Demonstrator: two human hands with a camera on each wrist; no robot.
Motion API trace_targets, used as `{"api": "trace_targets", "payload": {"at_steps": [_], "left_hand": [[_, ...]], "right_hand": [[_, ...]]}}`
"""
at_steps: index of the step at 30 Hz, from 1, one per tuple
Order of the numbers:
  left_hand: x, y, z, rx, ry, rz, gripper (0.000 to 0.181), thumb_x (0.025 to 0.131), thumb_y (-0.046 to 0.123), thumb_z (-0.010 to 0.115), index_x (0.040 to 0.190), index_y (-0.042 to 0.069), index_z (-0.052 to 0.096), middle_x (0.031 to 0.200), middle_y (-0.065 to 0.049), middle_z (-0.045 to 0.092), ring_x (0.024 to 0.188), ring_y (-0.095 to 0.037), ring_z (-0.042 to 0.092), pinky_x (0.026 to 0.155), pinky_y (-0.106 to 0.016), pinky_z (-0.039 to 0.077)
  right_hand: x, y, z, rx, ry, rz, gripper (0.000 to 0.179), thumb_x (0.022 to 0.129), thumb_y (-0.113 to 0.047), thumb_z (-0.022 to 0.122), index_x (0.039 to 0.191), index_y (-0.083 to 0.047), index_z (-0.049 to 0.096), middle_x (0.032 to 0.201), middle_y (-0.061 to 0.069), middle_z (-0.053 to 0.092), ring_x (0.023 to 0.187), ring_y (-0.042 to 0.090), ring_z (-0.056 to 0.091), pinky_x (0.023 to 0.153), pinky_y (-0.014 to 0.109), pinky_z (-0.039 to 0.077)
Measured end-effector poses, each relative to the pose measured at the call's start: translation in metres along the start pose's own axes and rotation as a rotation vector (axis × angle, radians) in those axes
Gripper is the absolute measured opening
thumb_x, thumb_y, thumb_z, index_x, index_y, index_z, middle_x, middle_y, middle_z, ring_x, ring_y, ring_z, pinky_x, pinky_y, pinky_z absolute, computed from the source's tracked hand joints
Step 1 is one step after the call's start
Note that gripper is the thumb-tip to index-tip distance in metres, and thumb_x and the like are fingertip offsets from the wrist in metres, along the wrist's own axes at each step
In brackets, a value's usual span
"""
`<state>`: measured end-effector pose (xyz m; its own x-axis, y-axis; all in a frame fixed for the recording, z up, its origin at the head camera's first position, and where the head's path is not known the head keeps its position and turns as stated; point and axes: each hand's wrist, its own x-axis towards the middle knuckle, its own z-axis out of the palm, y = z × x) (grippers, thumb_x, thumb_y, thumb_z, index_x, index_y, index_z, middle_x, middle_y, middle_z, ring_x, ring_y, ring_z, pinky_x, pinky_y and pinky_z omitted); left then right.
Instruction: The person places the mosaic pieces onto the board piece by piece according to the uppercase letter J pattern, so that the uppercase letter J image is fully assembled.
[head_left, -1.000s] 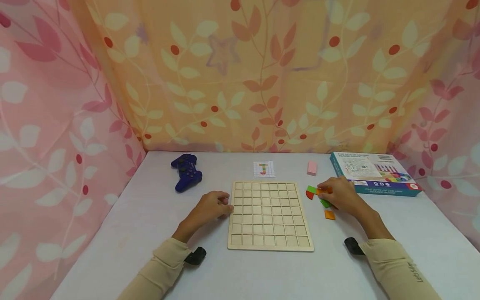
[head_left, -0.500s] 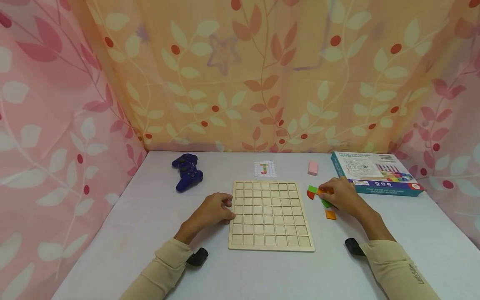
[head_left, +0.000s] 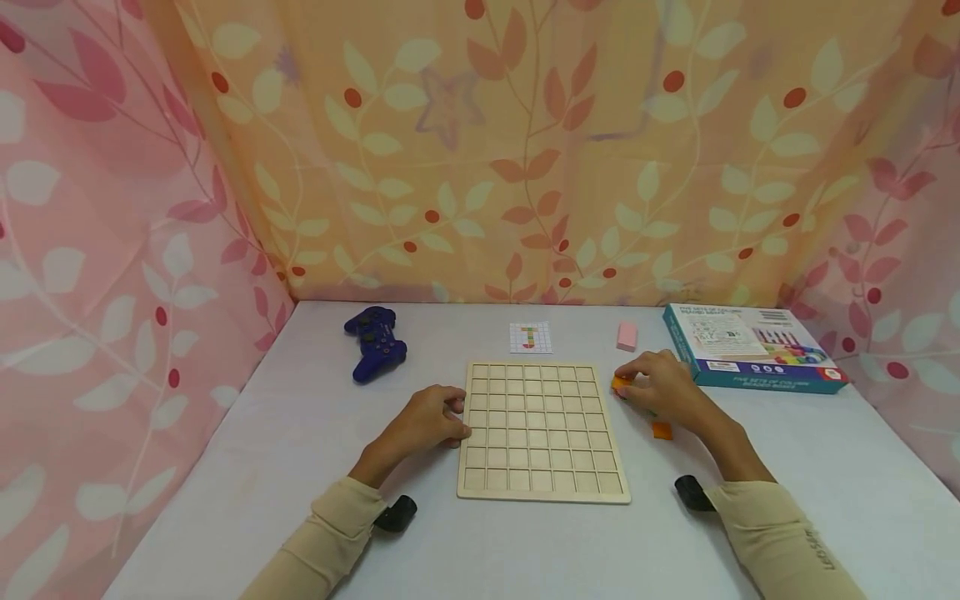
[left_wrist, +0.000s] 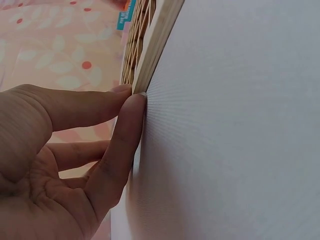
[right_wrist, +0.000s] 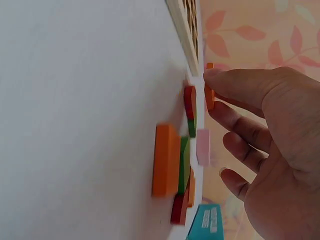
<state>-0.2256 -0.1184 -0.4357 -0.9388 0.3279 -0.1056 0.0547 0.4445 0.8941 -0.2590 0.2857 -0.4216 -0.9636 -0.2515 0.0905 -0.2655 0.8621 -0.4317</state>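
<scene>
At the left side of the wooden grid board (head_left: 537, 433), my left hand (head_left: 422, 421) pinches the edge; the left wrist view has thumb and finger (left_wrist: 131, 117) meeting there. My right hand (head_left: 663, 390) holds an orange tile (right_wrist: 209, 95) between thumb and fingers, raised off the cloth near the board's right edge. Under and beside that hand lie loose tiles: another orange one (head_left: 662, 431), plus a red tile (right_wrist: 190, 102), a green tile (right_wrist: 184, 165) and others, largely hidden in the head view.
Behind the board lies a small printed card (head_left: 530, 337) with a J-shaped pattern. A pink block (head_left: 627, 336) and a teal-edged box (head_left: 757, 348) are at the back right. A blue game controller (head_left: 375, 343) sits at the back left. Curtains stand around the table.
My right hand has lifted the orange tile and moved it left toward the board, over the red and green tiles. The left hand has come up against the board's left edge.
</scene>
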Motion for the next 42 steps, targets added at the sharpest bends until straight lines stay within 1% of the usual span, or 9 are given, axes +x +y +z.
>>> {"api": "trace_targets", "payload": {"at_steps": [2,5,9,12,18,21,26,31,42], "left_hand": [[0.000,0.000,0.000,0.005,0.003,-0.004,0.063,0.083,-0.007,0.081,0.140,-0.014,0.057,0.108,-0.013,0.062,0.073,-0.013,0.068,0.066,-0.030,0.066],[0.000,0.000,0.001,0.013,0.005,-0.008,0.062,0.083,-0.006,0.081,0.140,-0.013,0.058,0.107,-0.013,0.062,0.072,-0.013,0.068,0.066,-0.029,0.065],[-0.001,0.000,0.001,0.018,0.008,-0.009,0.062,0.083,-0.006,0.081,0.140,-0.013,0.058,0.108,-0.013,0.062,0.072,-0.013,0.068,0.066,-0.029,0.065],[-0.001,0.000,0.001,0.022,0.012,-0.007,0.062,0.083,-0.006,0.081,0.140,-0.013,0.058,0.108,-0.013,0.062,0.072,-0.013,0.068,0.066,-0.029,0.065],[-0.001,-0.001,0.002,0.035,0.017,-0.003,0.061,0.083,-0.005,0.081,0.140,-0.012,0.059,0.108,-0.012,0.063,0.071,-0.012,0.068,0.066,-0.028,0.065],[0.000,0.000,0.002,0.037,0.019,-0.009,0.062,0.083,-0.005,0.082,0.140,-0.012,0.059,0.110,-0.012,0.062,0.072,-0.013,0.068,0.066,-0.028,0.065],[-0.001,0.002,0.004,0.043,0.020,-0.024,0.062,0.084,-0.005,0.082,0.141,-0.011,0.059,0.113,-0.013,0.061,0.076,-0.013,0.067,0.066,-0.028,0.065],[0.000,0.002,0.004,0.050,0.018,-0.028,0.063,0.084,-0.005,0.082,0.142,-0.010,0.059,0.114,-0.013,0.060,0.077,-0.013,0.068,0.066,-0.027,0.065],[-0.003,0.002,0.002,0.032,0.021,-0.027,0.062,0.085,-0.005,0.081,0.143,-0.011,0.058,0.115,-0.013,0.060,0.079,-0.013,0.068,0.067,-0.028,0.065]], "right_hand": [[0.003,-0.007,0.003,0.023,-0.010,0.000,0.031,0.096,-0.027,0.078,0.121,-0.008,0.080,0.121,0.015,0.074,0.114,0.036,0.051,0.091,0.053,0.041],[0.009,-0.017,0.006,0.055,-0.025,-0.018,0.031,0.095,-0.025,0.079,0.121,-0.009,0.080,0.118,0.013,0.074,0.115,0.035,0.050,0.093,0.054,0.038],[0.016,-0.031,0.011,0.094,-0.031,-0.084,0.028,0.094,-0.022,0.081,0.118,-0.008,0.080,0.108,0.007,0.073,0.113,0.034,0.051,0.091,0.052,0.036],[0.022,-0.039,0.016,0.111,-0.031,-0.124,0.028,0.093,-0.022,0.082,0.116,-0.008,0.081,0.105,0.004,0.074,0.112,0.033,0.053,0.091,0.049,0.037],[0.033,-0.054,0.029,0.122,-0.061,-0.178,0.028,0.093,-0.025,0.083,0.116,-0.008,0.081,0.103,0.003,0.073,0.103,0.029,0.051,0.082,0.041,0.037],[0.038,-0.061,0.034,0.118,-0.078,-0.196,0.028,0.093,-0.025,0.082,0.116,-0.010,0.081,0.103,0.002,0.073,0.103,0.027,0.051,0.082,0.041,0.035],[0.045,-0.072,0.040,0.116,-0.106,-0.204,0.027,0.093,-0.025,0.083,0.117,-0.012,0.082,0.108,0.000,0.074,0.106,0.026,0.052,0.088,0.044,0.037],[0.050,-0.083,0.047,0.115,-0.124,-0.240,0.025,0.094,-0.023,0.081,0.116,-0.013,0.081,0.113,0.002,0.075,0.107,0.026,0.053,0.089,0.046,0.038],[0.060,-0.102,0.057,0.117,-0.151,-0.311,0.022,0.095,-0.022,0.080,0.114,-0.011,0.082,0.113,0.004,0.074,0.106,0.026,0.052,0.091,0.048,0.041]]}}
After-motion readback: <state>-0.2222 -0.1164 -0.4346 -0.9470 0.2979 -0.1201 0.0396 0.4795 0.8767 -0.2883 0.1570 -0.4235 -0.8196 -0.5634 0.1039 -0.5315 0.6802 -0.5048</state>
